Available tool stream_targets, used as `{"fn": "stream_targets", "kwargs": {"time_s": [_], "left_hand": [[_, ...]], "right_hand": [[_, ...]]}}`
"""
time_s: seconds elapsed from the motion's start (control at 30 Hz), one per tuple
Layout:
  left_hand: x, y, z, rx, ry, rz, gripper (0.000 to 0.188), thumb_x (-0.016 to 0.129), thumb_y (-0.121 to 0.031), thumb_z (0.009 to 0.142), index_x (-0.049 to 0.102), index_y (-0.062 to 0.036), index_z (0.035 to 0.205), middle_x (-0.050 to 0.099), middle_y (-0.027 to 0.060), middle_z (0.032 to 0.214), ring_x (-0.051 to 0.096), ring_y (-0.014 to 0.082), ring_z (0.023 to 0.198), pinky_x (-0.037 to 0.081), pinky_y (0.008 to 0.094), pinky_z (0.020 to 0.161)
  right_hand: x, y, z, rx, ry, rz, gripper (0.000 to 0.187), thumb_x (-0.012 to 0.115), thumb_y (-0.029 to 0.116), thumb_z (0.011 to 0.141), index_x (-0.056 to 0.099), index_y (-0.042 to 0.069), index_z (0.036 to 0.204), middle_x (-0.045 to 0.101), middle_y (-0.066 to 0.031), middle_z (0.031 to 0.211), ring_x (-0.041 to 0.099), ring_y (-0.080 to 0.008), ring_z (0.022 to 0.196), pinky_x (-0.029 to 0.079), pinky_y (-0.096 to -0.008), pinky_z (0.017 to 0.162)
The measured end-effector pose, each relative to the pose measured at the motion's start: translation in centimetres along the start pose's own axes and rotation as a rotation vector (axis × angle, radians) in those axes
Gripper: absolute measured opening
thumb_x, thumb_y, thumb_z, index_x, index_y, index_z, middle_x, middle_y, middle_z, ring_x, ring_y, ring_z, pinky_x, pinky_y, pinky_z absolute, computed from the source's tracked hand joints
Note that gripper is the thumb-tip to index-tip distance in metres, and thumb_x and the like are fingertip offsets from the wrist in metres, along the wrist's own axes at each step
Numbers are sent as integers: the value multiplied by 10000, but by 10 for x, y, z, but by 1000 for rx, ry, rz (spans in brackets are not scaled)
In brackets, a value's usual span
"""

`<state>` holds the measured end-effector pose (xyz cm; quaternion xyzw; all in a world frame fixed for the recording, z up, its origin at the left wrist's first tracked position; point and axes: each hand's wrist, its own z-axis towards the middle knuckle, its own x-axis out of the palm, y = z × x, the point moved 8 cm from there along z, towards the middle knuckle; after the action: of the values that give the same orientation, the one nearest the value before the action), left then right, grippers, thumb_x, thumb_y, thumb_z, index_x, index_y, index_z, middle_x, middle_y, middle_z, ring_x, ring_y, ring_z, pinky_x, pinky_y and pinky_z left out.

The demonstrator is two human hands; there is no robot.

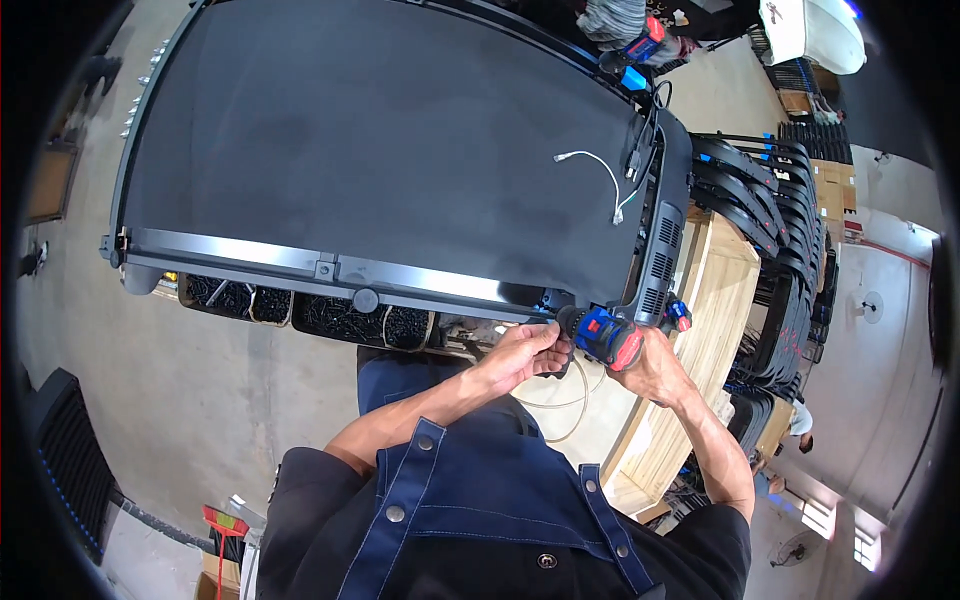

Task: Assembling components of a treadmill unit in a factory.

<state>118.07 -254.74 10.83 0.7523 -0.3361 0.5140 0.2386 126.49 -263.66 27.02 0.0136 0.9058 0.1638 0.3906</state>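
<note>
In front of me lies a treadmill deck with a wide black belt (380,150) and a silver side rail (420,275) along its near edge. My right hand (655,372) is wrapped round a blue and red cordless drill (598,338), which points left at the deck's near right corner. Beside the drill's front end, my left hand (522,357) has thumb and fingers pinched together; what they hold, if anything, is hidden. A vented black cover (660,260) runs along the deck's right end. Toward that end, a white cable (605,172) lies on the belt.
Below the near edge sit bins of black screws (345,320). A pale wooden crate (715,300) stands right, with stacked black curved parts (790,220) beyond. Across the deck, a co-worker's gloved hand is by another drill (645,42). A thin hose (578,408) hangs near my waist.
</note>
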Motion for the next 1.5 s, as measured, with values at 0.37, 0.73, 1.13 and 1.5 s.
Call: {"fn": "stream_targets", "kwargs": {"time_s": [0.37,0.73,1.13,1.5], "left_hand": [[-1,0,3,-55,21,33,356,578,-370,1031,652,-23,1057,666,43,948,651,120,855,559,265,799],[-17,-2,-18,1,-44,518,384,557,-314,1045,622,17,1228,685,76,1041,635,122,896,532,290,817],[43,-162,-248,1200,-987,2000,350,751,-163,845,636,-26,1145,623,135,1051,577,331,965,471,430,851],[47,-213,-219,795,-237,2356,345,691,-46,828,651,-19,1170,570,116,1009,531,314,959,459,434,864]], "right_hand": [[2,-1,6,105,91,-35,372,755,132,767,660,20,1109,717,-203,877,703,-393,859,550,-447,757],[5,-3,11,45,21,-179,304,726,100,727,650,28,1013,691,-204,815,681,-418,838,542,-458,749],[8,18,-54,-212,-183,-48,604,750,86,646,611,-38,1221,688,-239,1023,657,-454,977,527,-453,863],[267,-14,20,291,109,253,694,784,455,767,567,49,1285,702,-218,1133,670,-376,1073,517,-465,919]]}}
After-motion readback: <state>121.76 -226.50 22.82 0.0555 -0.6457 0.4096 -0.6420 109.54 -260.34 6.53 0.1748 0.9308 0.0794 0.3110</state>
